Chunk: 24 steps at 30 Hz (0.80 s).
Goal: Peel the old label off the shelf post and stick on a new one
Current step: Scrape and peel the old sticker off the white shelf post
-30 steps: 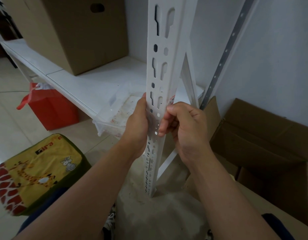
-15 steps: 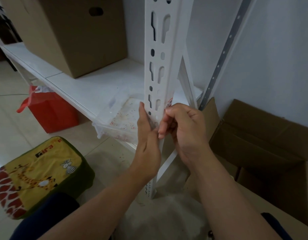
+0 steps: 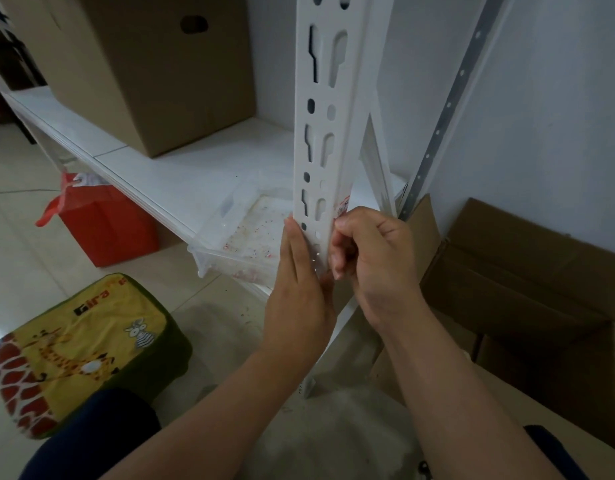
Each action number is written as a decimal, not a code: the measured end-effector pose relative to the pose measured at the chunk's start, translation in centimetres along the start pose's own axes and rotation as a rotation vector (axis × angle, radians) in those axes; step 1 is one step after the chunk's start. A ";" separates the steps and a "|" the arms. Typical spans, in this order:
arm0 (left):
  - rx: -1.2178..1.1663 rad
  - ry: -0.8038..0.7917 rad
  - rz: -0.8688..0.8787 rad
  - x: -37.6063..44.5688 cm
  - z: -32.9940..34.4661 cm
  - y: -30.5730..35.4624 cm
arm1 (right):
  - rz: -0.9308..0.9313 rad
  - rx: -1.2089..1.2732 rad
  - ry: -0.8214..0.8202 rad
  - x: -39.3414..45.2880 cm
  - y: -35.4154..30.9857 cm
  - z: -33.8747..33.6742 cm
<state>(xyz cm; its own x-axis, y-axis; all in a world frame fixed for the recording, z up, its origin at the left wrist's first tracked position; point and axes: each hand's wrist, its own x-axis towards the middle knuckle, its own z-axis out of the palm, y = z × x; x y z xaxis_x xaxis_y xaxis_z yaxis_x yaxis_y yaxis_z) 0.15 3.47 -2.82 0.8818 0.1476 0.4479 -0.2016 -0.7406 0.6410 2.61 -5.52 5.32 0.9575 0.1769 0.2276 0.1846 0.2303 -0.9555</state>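
A white slotted shelf post runs down the middle of the view. A small label with red print shows on the post's right face, just above my right fingers. My left hand lies flat against the post's left side, fingers straight and pointing up. My right hand is curled at the post's right edge, its fingertips pinched at the label's lower part. How much of the label is stuck to the post is hidden by my fingers.
A clear plastic tray with paper scraps sits on the white shelf, behind the post. A large cardboard box stands on the shelf. On the floor are a red bag, a giraffe cushion and open cartons.
My left hand has slid from gripping the post to lying flat along its left side, a little higher. The right hand keeps its pinch at the post's right edge.
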 end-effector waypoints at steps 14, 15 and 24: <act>-0.002 0.085 0.026 -0.1 0.6 -0.1 | -0.029 -0.010 0.040 -0.5 0.2 0.4; 0.000 0.086 0.030 -0.1 0.5 -0.1 | -0.031 -0.009 0.037 -0.5 0.2 0.4; -0.001 0.097 0.019 -0.2 0.6 0.2 | -0.057 -0.048 0.082 -0.4 0.8 0.5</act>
<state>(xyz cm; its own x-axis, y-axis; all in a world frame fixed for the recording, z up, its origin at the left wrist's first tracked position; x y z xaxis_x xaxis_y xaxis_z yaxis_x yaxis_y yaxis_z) 0.17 2.94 -3.17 0.8325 0.1967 0.5180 -0.2180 -0.7432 0.6325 2.25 -4.98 4.53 0.9596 0.0856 0.2682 0.2483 0.1910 -0.9497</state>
